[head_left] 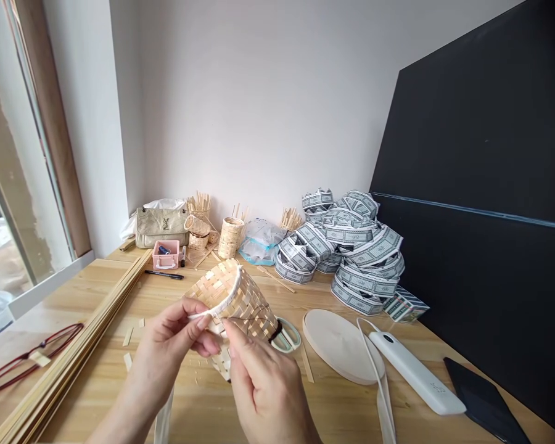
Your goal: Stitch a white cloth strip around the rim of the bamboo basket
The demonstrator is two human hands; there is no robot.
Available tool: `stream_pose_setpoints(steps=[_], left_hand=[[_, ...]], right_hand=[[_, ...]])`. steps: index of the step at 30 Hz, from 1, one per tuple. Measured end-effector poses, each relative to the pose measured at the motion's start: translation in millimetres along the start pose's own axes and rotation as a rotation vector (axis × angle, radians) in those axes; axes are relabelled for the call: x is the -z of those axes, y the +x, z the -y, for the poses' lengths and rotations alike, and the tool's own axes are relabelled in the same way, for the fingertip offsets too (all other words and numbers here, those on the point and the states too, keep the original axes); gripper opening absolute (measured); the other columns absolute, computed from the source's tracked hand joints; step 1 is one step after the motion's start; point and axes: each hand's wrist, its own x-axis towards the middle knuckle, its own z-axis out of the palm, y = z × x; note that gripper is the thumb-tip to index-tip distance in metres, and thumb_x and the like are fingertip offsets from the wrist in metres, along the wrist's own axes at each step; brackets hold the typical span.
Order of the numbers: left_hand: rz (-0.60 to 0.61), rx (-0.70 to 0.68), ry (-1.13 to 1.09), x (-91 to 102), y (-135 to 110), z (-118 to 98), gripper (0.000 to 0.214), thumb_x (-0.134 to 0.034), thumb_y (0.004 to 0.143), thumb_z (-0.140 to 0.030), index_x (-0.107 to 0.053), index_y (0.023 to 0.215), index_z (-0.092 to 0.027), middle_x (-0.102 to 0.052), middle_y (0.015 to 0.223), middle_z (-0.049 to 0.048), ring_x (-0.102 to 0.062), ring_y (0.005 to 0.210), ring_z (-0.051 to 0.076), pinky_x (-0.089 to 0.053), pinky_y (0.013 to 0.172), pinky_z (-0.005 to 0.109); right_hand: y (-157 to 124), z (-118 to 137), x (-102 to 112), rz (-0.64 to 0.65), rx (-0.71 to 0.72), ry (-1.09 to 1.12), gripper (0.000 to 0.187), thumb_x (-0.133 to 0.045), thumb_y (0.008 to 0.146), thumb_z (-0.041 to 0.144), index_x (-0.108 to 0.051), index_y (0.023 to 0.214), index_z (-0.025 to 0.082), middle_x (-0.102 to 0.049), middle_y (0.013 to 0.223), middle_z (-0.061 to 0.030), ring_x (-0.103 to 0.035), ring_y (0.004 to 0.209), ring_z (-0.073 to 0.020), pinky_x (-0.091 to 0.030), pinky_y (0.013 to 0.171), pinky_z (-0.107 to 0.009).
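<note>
My left hand (169,345) and my right hand (263,388) both grip a woven bamboo basket (231,296) held tilted over the wooden table (139,394). A white cord (217,306) runs along the basket's rim. My left thumb and fingers pinch the cord and rim, and my right fingertips press at the same spot. A dark band (275,332) crosses the basket's side. Loose strip ends stick out below my hands. Scissors with pale handles (287,336) lie just behind my right hand, partly hidden by the basket.
A bundle of long bamboo strips (50,382) lies along the table's left side, beside red glasses (28,357). Farther back stand a pink box (165,254) and stacked patterned paper bands (356,246). A round board (340,345), white device (416,373) and black panel (472,148) lie right.
</note>
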Motion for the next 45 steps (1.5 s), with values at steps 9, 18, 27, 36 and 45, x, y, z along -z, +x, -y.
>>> stream_pose_setpoints(steps=[9,18,27,36,45], left_hand=[[0.0,-0.029,0.049,0.6,-2,-1,0.021,-0.065,0.075,-0.035,-0.061,0.075,-0.014,-0.066,0.054,0.0018,-0.06,0.05,0.012,-0.049,0.051,0.02],[-0.064,-0.348,0.399,-2.7,-4,-3,0.007,-0.058,0.078,-0.024,-0.063,0.075,-0.019,-0.065,0.054,-0.0024,-0.061,0.05,0.012,-0.052,0.05,0.02],[-0.147,-0.967,0.944,-3.5,-11,6,0.018,-0.052,0.08,-0.006,-0.061,0.09,-0.019,-0.068,0.071,0.0006,-0.066,0.061,0.01,-0.05,0.06,0.013],[-0.113,-0.967,0.963,-6.9,-12,12,0.021,-0.048,0.081,-0.003,-0.061,0.089,-0.018,-0.067,0.068,0.0008,-0.065,0.059,0.01,-0.049,0.056,0.013],[-0.073,-1.008,1.065,-4.8,-11,28,0.018,-0.047,0.084,-0.007,-0.059,0.093,-0.017,-0.069,0.077,0.0037,-0.066,0.066,0.011,-0.049,0.059,0.016]], right_hand=[[0,3,2,0.043,-0.058,0.049,0.04,-0.032,0.08,0.003,-0.06,0.108,0.004,-0.069,0.074,-0.0097,-0.066,0.06,-0.0186,-0.053,0.052,-0.027],[-1,5,-1,0.032,-0.144,0.118,0.041,-0.031,0.079,0.005,-0.061,0.108,0.003,-0.069,0.07,-0.0092,-0.065,0.057,-0.0174,-0.05,0.05,-0.024],[-12,5,-4,-0.021,-0.409,0.266,0.027,-0.038,0.086,0.016,-0.065,0.08,0.017,-0.068,0.069,-0.0023,-0.063,0.058,-0.0128,-0.047,0.052,-0.017],[-25,5,-16,-0.087,-0.557,0.354,0.027,-0.042,0.088,0.025,-0.066,0.08,0.018,-0.061,0.063,-0.0013,-0.057,0.055,-0.0131,-0.044,0.051,-0.018],[-18,3,-14,-0.009,-0.589,0.337,0.028,-0.04,0.088,0.025,-0.059,0.07,0.016,-0.055,0.057,0.001,-0.051,0.05,-0.0106,-0.041,0.048,-0.017]])
